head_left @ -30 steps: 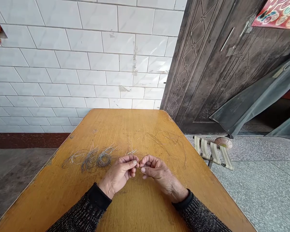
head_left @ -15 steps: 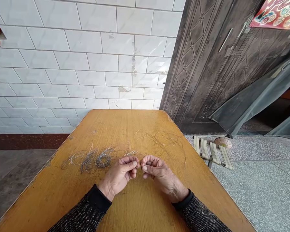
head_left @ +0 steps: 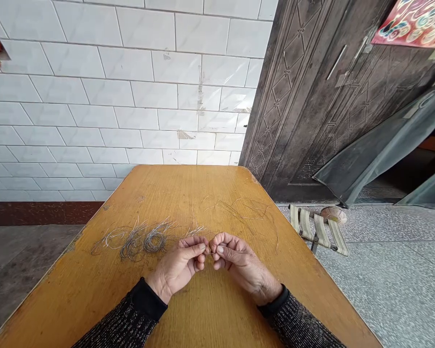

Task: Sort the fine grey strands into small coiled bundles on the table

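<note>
Stretching toward a white-tiled wall [head_left: 145, 94], a yellow-brown table [head_left: 207, 311] carries a loose tangle of thin brown wire [head_left: 276, 237] near its right edge. Over the table's middle, the left hand [head_left: 179, 263] and right hand [head_left: 241, 261] face each other, fingertips nearly meeting, each pinched thumb against forefinger. Grey wire coils [head_left: 155, 240] lie side by side between the left hand and the table's left edge; pale wire ends [head_left: 195, 231] show just beyond its fingers. A fine strand [head_left: 210, 253] spans the fingertips, gripped by both hands, its ends hard to make out.
</note>
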Available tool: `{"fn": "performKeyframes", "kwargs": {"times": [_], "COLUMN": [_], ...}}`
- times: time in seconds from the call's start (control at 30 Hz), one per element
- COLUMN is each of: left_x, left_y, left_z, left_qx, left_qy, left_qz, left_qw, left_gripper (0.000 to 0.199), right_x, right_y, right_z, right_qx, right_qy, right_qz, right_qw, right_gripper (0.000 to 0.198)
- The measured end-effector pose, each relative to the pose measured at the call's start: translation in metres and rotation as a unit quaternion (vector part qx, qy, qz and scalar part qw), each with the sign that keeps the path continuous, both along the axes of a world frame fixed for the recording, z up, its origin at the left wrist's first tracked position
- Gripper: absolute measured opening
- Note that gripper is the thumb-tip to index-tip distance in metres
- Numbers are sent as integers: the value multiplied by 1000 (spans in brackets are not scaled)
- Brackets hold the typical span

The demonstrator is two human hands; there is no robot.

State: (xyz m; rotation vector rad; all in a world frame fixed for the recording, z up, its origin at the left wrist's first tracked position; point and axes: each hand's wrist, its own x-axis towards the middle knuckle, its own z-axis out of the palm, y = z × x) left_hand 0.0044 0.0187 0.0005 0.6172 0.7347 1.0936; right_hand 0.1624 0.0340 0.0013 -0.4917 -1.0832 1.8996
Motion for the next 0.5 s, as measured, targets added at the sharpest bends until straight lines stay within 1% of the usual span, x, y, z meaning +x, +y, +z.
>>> {"fn": "performKeyframes", "kwargs": {"times": [0.33, 0.5], "left_x": [-2, -1], "left_y": [1, 0], "left_z": [0, 2], "left_qx": [18, 33], "left_qy": [-4, 10], "left_qz": [-17, 2], "left_qw": [1000, 999], "left_gripper": [14, 15], "right_x": [-2, 1], "right_y": [1, 2], "right_z": [-7, -5], "right_qx": [-17, -22], "right_qy": [29, 20], "right_qz": [-18, -5], "right_qw": [999, 1000], "right_gripper": [16, 17]}}
